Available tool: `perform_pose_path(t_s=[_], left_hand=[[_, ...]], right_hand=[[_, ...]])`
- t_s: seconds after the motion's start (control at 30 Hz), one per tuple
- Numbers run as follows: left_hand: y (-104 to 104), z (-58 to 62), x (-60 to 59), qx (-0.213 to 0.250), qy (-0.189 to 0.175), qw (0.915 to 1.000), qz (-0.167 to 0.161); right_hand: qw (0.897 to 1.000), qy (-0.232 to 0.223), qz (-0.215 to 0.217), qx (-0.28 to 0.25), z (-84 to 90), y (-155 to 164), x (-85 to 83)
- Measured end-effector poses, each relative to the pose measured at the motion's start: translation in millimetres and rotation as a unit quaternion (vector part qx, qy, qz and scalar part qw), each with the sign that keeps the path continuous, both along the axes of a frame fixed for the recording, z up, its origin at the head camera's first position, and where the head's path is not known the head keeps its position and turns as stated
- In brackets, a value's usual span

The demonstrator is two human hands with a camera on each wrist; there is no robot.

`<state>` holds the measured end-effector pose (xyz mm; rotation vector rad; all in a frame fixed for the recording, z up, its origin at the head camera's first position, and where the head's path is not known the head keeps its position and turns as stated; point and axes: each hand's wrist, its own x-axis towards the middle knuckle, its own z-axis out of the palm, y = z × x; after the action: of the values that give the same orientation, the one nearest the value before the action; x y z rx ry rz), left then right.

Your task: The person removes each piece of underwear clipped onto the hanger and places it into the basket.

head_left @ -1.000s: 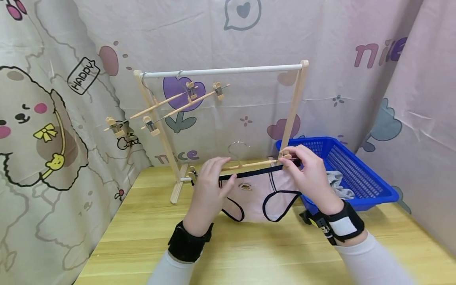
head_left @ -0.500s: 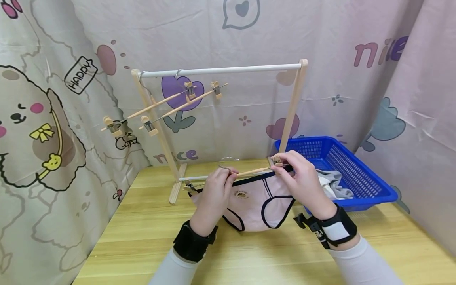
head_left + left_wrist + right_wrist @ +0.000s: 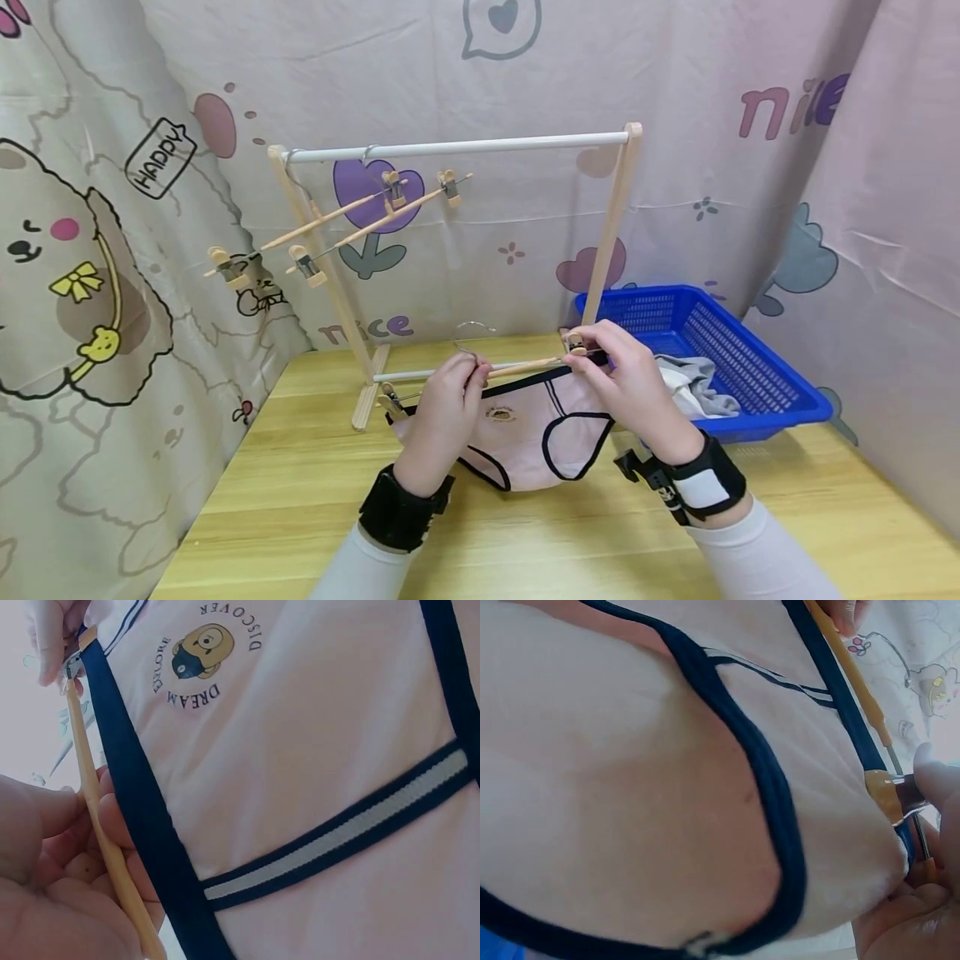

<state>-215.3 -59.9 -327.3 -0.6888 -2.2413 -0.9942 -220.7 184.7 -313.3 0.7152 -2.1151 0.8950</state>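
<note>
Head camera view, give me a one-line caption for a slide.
Two hands, left hand and right hand, hold a wooden clip hanger carrying pink underwear.

The briefs (image 3: 525,425) are pale pink, edged in navy, with a navy-and-white striped band and a small bear print in tan and dark blue ringed by dark lettering. The hanger (image 3: 525,365) is light tan wood with silvery metal clips and hook. The basket (image 3: 750,367) is bright blue mesh, and the cloth (image 3: 693,387) in it looks grey and white, though little of it shows. The bench (image 3: 525,533) is yellow wood grain. The rack (image 3: 450,150) has pale wood posts and a white bar. The curtain (image 3: 675,83) is dusty pink with purple tulips, hearts and a cream cartoon dog.
</note>
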Motion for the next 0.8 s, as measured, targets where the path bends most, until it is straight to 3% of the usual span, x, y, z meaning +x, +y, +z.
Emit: perform_pose_path(t_s=[0.2, 0.8], left_hand=[[-1.5, 0.5, 1.4, 0.001, 0.002, 1.0, 0.003], [-2.5, 1.3, 2.7, 0.002, -0.002, 1.0, 0.003]], right_hand=[[1.0, -0.016, -0.002, -0.012, -2.7, -2.2, 1.2], [0.998, 0.004, 0.038, -0.046, 2.7, -3.9, 9.5]])
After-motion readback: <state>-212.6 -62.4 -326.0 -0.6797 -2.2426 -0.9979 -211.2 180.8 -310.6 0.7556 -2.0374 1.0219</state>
